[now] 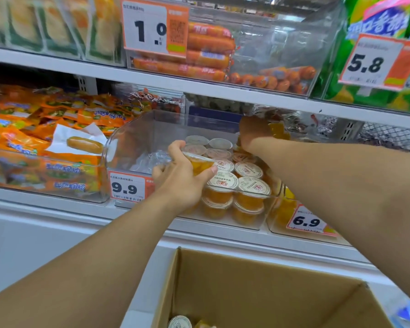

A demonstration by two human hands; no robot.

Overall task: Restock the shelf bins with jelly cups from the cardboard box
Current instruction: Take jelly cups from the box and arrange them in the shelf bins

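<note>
- While our left hand [182,176] grips a small clear plastic jelly cup of orange jelly with a white foil lid [199,163], fingers and thumb curled round its body, we judge the step in hand to be placing cups into the clear plastic shelf bin [133,136] marked 9.9; that cup sits over the bin's front edge, at about nine o'clock from the stacked cups.
- Our right hand [252,132] reaches to the bin's back, toward one o'clock, beside another orange jelly cup [277,130]; we cannot tell whether its fingers grip that cup or merely touch it, since the back of the hand hides them.
- The stacked sealed jelly cups [237,181] fill the bin's right half in rows; the left half, toward nine o'clock, shows only bare bottom and some crinkled clear wrap [152,157].
- The held cup is tilted, its lid facing up and toward one o'clock; its short axis from lid to base leans likewise, so the next move calls for righting it lid-up and setting it down in the bare left half, flush against the rows.
- The brown cardboard box [258,292] stands open at six o'clock, with at least one lidded cup [180,322] showing at its bottom; more trips look needed.
</note>
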